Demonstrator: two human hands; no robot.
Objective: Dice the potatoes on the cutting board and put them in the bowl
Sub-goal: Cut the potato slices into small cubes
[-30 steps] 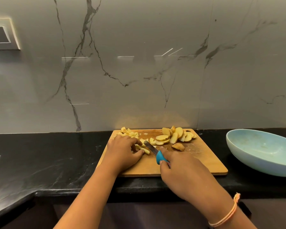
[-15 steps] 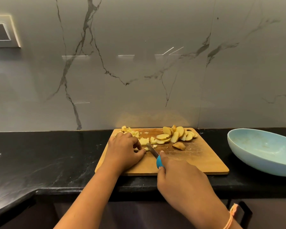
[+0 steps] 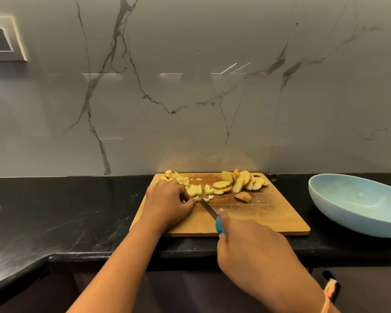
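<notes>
Black stone desk (image 3: 54, 211) carries the wooden cutting board (image 3: 269, 220) at centre and the pale blue bowl (image 3: 348, 220) to its right, apart from the board.

Change noted over the last second: the potato strip under my left fingers is now cut down to small cubes, and my right hand has drawn back toward the near edge. Dicing advances; transfer not begun. Bowl holds no potato, only faint smears.

My left hand (image 3: 167, 202) sits curled at the board's left, fingertips pinning the strip remnant (image 3: 198, 198). My right hand (image 3: 253, 245) grips the blue-handled knife (image 3: 212, 212), tip down just beside that remnant. Uncut slices (image 3: 239, 182) lie far right on the board, diced pieces (image 3: 178, 179) far left, and one end piece (image 3: 243, 197) lies near the slices.
</notes>
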